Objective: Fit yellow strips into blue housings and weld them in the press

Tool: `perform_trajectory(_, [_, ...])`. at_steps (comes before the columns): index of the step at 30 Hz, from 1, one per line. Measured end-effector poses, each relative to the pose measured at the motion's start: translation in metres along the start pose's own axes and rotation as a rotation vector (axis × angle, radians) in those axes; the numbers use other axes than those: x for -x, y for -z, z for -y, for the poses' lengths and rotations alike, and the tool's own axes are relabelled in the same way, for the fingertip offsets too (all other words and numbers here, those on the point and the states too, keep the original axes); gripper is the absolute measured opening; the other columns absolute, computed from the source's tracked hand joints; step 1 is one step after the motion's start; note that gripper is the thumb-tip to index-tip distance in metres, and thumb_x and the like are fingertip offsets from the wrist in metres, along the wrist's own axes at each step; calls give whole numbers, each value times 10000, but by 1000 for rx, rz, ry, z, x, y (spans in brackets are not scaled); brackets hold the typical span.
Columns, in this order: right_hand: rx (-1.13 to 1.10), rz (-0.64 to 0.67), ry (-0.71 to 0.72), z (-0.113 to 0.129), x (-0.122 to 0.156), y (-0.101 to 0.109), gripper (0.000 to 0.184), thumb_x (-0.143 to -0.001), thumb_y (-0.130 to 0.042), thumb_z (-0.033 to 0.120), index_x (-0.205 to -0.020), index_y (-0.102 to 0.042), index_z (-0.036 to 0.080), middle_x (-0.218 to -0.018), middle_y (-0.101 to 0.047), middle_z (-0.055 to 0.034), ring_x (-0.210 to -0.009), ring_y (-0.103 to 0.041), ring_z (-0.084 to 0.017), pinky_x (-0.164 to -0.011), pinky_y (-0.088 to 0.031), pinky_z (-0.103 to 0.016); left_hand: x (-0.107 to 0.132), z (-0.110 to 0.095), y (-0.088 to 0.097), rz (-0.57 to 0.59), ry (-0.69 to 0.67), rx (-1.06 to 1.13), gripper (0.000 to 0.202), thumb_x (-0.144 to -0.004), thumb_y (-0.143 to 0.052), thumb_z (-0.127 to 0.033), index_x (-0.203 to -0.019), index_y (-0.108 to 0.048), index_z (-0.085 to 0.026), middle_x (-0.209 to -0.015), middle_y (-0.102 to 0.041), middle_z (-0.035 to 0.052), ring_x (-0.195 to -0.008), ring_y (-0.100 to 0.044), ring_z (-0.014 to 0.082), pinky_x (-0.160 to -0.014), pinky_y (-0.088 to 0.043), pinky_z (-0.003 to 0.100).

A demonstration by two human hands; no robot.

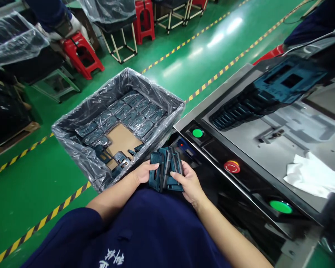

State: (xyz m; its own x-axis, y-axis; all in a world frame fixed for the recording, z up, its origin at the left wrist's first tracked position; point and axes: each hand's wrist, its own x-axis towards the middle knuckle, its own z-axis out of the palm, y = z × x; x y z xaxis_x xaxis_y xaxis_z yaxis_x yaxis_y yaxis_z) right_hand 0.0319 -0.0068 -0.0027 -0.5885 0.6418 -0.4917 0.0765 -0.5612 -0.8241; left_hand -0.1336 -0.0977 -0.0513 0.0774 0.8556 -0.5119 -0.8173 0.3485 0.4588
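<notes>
Several dark panels (167,169), pinched by my left fingers (154,166) and right fingers (178,177); handling stage, apparently; next move needs steadiness.

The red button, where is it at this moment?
In the head view, the red button is to the right of the right hand, on the black panel between the two green buttons.
</notes>
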Motion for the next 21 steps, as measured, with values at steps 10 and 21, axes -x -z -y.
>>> perform_trajectory(10, [-40, -164, 65, 9, -2, 21, 575, -593, -858, 343, -1097, -609, 224, -968, -695, -16, -791, -634, -183, -746, -546, -340, 2, -9, 3, -238, -37, 17, 365, -620, -860, -291, -890, -682, -122, -821, -726, 81, -676, -685, 180, -663, -568, 317])
perform_trajectory(21, [580, -187, 498, 10, 7, 16, 531, -744, -717, 364, -1229, -578, 198, -1106, -695, -80, -958, -666, -241, -903, -546, -418, -7, -4, -32, -542, -185, 4, 339, -749, -789, -363, -968, -618, -167, -845, -695, 45, -681, -665, 170, -617, -550, 315])
